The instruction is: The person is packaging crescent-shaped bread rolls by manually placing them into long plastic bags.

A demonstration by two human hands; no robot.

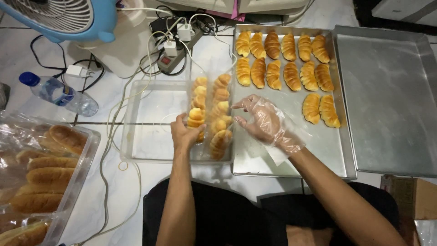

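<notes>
Here, we see left hand [184, 133] bare, closed on near end of clear bag of rolls [210, 114]; right hand [263, 122], in thin plastic glove, open, fingers beside bag. Bag lies at right edge of clear tub [145, 136] on floor, long axis running away from us, open end unclear. We judge risks: loose grip lets rolls slide out; squeezing dents soft rolls; bag tips onto metal tray [291, 155].
</notes>
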